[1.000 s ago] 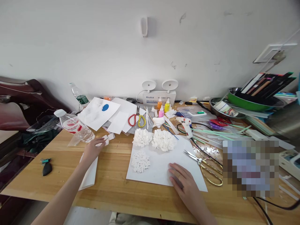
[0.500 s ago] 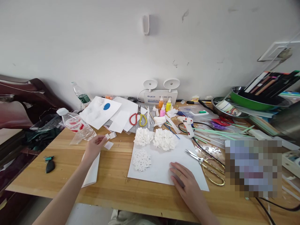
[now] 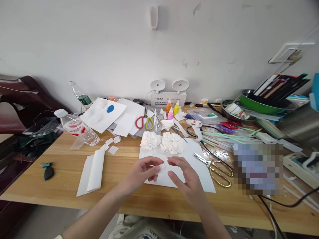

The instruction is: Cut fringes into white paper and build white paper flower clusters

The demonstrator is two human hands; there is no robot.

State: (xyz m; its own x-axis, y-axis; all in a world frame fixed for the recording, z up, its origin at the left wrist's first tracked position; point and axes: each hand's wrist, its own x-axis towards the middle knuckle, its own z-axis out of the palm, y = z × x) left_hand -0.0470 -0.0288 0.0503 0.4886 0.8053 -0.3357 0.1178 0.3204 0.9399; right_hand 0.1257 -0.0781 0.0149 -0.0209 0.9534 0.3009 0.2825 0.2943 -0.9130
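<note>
A small white piece of paper (image 3: 162, 166) is pinched in the fingertips of my left hand (image 3: 149, 170). My right hand (image 3: 183, 174) faces it from the right, thumb and fingers apart, with nothing in it. Both hands are above a white sheet of paper (image 3: 199, 177). Two clumps of crumpled white paper bits, a left one (image 3: 150, 140) and a right one (image 3: 172, 143), lie at the sheet's far edge. My hands hide the area where a third clump lay. Gold-handled scissors (image 3: 220, 172) rest open at the sheet's right side.
Small paper squares (image 3: 113, 150) and a folded white paper (image 3: 92, 169) lie left. Behind them stands a water bottle (image 3: 81, 129). Red-and-yellow scissors (image 3: 146, 122), paint bottles (image 3: 170, 114) and a glue gun (image 3: 196, 129) are farther back. A black cord (image 3: 214, 153) runs along the right.
My left hand has come from the paper squares at the left to above the white sheet, carrying a small piece. My right hand has lifted off the sheet towards it.
</note>
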